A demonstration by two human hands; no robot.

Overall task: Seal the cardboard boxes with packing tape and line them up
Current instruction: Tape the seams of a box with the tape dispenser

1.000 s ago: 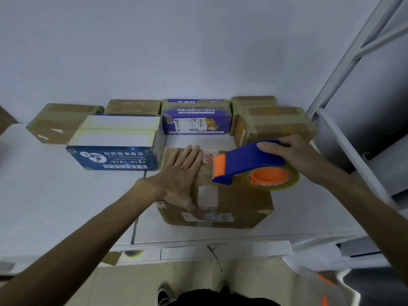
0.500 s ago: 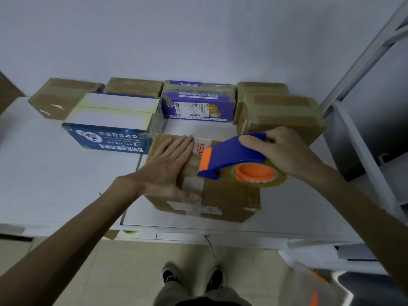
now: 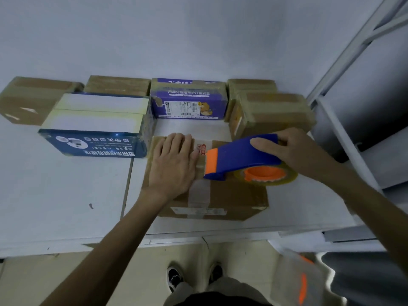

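Note:
A brown cardboard box (image 3: pixel 231 195) lies on the white table (image 3: pixel 55 195) near its front edge, with a pale tape strip running down its middle. My left hand (image 3: pixel 174 164) presses flat on the box's left top, fingers spread forward. My right hand (image 3: pixel 293 151) grips the handle of a blue and orange tape dispenser (image 3: pixel 240 160), which holds a roll of clear tape (image 3: pixel 267 175). The dispenser's orange front rests on the box top beside my left fingers.
Against the wall stand several boxes: brown ones (image 3: pixel 33 100) (image 3: pixel 117 85) (image 3: pixel 271 111), a purple printed box (image 3: pixel 189 100), and a blue and white box (image 3: pixel 97 124) touching the worked box's left. A white metal frame (image 3: pixel 344 120) rises at the right. My shoes (image 3: pixel 194 277) show below the table edge.
The view has tilted and shifted a little. Both hands keep their places on the box and dispenser; the dispenser stays at the middle tape strip.

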